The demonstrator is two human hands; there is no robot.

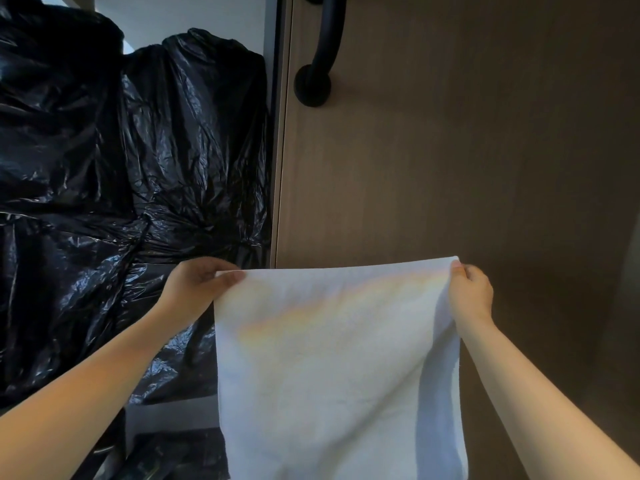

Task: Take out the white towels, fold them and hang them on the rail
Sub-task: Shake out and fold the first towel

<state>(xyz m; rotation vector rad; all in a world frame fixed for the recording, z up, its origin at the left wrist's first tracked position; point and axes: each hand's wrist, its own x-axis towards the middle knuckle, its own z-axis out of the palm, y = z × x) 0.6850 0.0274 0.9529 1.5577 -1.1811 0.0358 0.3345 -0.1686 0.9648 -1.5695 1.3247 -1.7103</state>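
Head view: left hand [199,282] and right hand [471,292] are pinching a white towel's [332,368] top corners, stretching it flat for folding.

A storage cupboard [173,415] indoors: black plastic bags [138,150] stacked beside a wood-grain door [450,150] with black handle [323,46].

The towel [329,368] hangs in front of the door [450,150], its top corners pinched by the left hand [197,289] on the left and the right hand [472,294] on the right. The handle [320,53] sits on the door above the towel, near the door's left edge. Left of the door, bags [121,168] are piled behind the left hand.
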